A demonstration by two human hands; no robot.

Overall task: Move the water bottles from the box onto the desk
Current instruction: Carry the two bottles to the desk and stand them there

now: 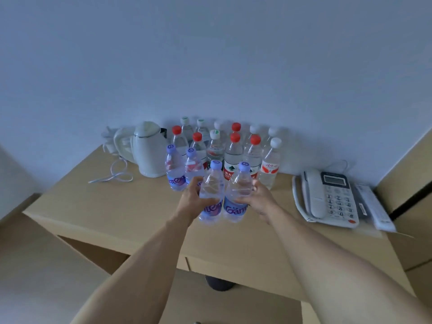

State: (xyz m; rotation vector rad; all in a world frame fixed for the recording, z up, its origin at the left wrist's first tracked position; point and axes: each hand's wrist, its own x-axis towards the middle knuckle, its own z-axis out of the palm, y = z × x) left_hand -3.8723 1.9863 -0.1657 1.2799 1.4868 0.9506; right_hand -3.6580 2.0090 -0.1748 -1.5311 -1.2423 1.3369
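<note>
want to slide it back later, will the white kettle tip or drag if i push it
The white kettle looks broad-based and squat, so it probably slides rather than tips. Its loose cord trails on the desk and may drag. Weight is uncertain: whether it holds water is not visible.

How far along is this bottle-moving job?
Well underway: a cluster of red-, white- and green-capped bottles and two purple-capped bottles already stand on the desk. In hand: the left hand and right hand each grip a purple-capped bottle, near the desk. The box is out of view, so what remains is unknown.
</note>
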